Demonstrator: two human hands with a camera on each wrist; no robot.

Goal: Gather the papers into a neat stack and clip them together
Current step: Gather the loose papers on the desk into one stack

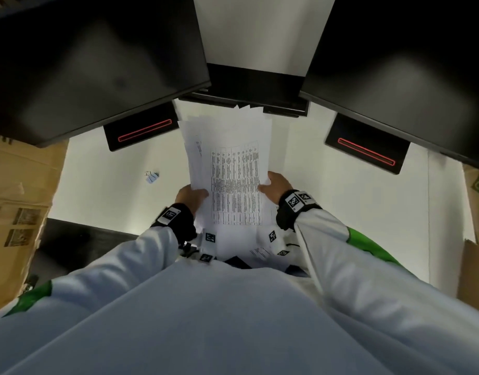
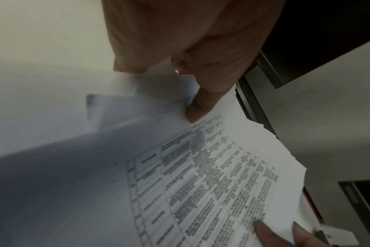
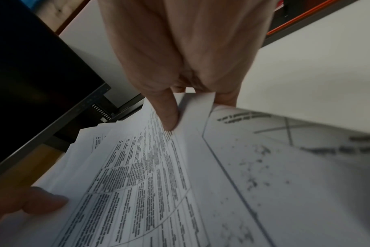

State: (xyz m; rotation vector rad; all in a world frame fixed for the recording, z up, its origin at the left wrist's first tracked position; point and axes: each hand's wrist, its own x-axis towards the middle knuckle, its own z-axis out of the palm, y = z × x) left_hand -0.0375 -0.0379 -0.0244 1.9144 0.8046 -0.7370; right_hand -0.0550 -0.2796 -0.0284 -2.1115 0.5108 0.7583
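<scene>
A loose stack of printed papers (image 1: 234,169) is held up over the white desk (image 1: 103,169), sheets fanned and uneven at the far end. My left hand (image 1: 191,197) grips the stack's left edge, thumb on top. My right hand (image 1: 276,186) grips the right edge; in the right wrist view its thumb (image 3: 169,115) lies on the top sheet of the papers (image 3: 150,175), fingers hidden beneath. The left wrist view shows my left thumb (image 2: 203,103) on the papers (image 2: 211,175). A small binder clip (image 1: 151,176) lies on the desk left of the stack, apart from both hands.
Two dark monitors (image 1: 92,63) (image 1: 411,66) overhang the desk's far side, their bases with red stripes (image 1: 141,132) (image 1: 366,154) flanking the papers. Cardboard boxes (image 1: 19,185) stand left and right. A dark chair (image 1: 78,244) sits by my left arm.
</scene>
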